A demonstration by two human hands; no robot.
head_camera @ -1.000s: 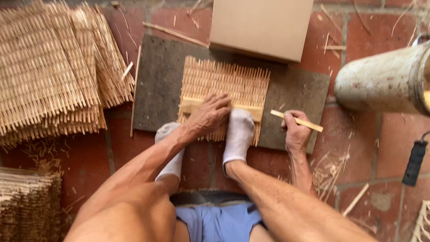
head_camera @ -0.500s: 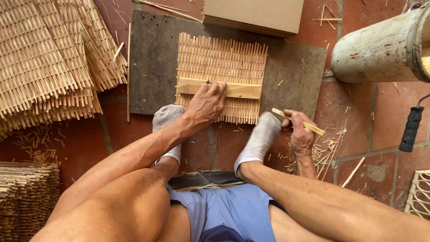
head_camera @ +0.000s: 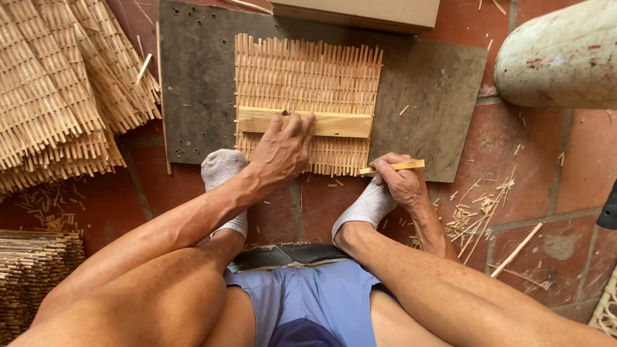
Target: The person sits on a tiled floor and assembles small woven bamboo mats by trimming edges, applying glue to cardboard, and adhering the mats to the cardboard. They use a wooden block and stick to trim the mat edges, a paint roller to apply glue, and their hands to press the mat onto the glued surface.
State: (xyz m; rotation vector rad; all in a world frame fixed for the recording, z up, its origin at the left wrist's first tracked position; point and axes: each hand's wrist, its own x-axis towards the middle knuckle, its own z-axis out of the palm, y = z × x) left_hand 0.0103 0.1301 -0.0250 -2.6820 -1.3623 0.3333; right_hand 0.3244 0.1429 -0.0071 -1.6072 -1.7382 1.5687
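A woven bamboo mat lies on a dark board on the brick floor. Across the mat lies a flat wooden bar. My left hand rests on the mat with its fingertips pressing on the bar. My right hand sits at the mat's lower right corner and grips a short wooden stick, which points to the right. My two feet in white socks rest just below the board.
A pile of finished woven mats fills the left. A bundle of bamboo slivers lies at lower left. A cardboard box sits behind the board, a pale cylinder at upper right. Loose splinters litter the floor.
The view has closed in on the mat. My left hand has stayed on the wooden bar. My right hand with the stick has moved left, closer to the mat's lower right corner.
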